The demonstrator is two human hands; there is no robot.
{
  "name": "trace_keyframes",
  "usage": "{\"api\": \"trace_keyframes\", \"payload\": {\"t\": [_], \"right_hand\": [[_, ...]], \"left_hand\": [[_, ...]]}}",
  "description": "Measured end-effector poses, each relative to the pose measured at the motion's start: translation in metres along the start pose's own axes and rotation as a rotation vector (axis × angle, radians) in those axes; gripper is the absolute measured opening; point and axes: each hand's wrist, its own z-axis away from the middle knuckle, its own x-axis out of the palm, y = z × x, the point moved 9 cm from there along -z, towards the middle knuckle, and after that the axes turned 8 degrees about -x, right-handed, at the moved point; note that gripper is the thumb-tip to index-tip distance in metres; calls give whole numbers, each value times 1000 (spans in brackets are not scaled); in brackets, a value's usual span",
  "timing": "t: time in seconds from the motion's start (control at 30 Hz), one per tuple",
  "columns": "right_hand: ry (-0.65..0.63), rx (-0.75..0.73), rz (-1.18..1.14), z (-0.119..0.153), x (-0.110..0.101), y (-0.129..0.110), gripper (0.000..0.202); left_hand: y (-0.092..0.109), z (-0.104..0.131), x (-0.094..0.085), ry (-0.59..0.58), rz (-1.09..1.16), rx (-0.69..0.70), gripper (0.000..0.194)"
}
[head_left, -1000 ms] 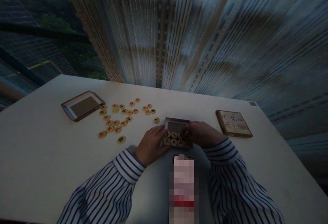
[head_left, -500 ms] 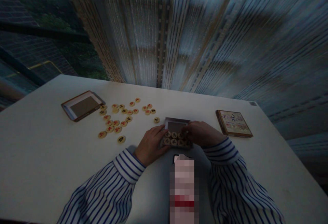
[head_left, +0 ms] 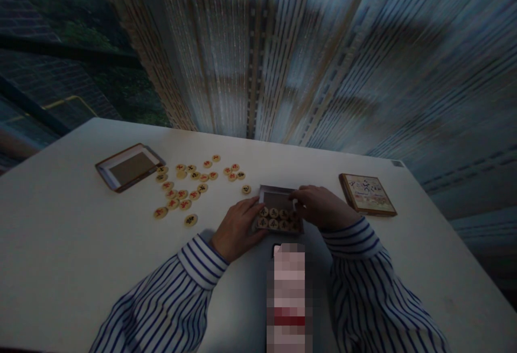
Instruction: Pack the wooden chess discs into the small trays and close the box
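A shallow open box [head_left: 278, 188] lies in front of me, with two rows of round Chinese chess pieces [head_left: 273, 224] in its near half. The far half shows a bare brown bottom. My left hand [head_left: 238, 229] grips the box at its left side, fingers along the edge and thumb at the near corner. Over the right side of the box, the fingers of my right hand [head_left: 325, 207] are closed in a pinch on a pale chess piece, seen edge-on and partly hidden. The right-hand pieces in the box are shaded by this hand.
Loose chess pieces with red and black characters [head_left: 182, 194] are scattered left of the box. Beyond them lies an open box part [head_left: 135, 170]. A printed box lid [head_left: 369, 194] lies at the right. A blurred-out phone [head_left: 286, 294] is close to me on the white table [head_left: 72, 245].
My right hand has lifted and shifted slightly away from the near pieces, and a pale edge now shows between its fingers. My left hand stays on the box.
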Motion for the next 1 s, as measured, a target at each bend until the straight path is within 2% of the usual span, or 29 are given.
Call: {"api": "trace_keyframes", "payload": {"t": [0.13,0.27,0.4,0.53,0.73,1.0], "right_hand": [[122,89,40,6,-17,9,28],[231,115,-35,16,-21,13,30],[325,111,-131,33,-7,15,33],[476,64,-314,55,14,11,45],[534,37,-485,63,44,3,51],[606,26,-540,60,47,2,45]], "left_hand": [[1,1,-2,6,0,15,58],[0,1,-2,14,-3,13,60],[0,0,-3,28,-9,11,60],[-1,2,-5,46,-14,17,60],[-5,10,-5,77,21,14,53],[-7,11,-7,83,39,-14,40]]}}
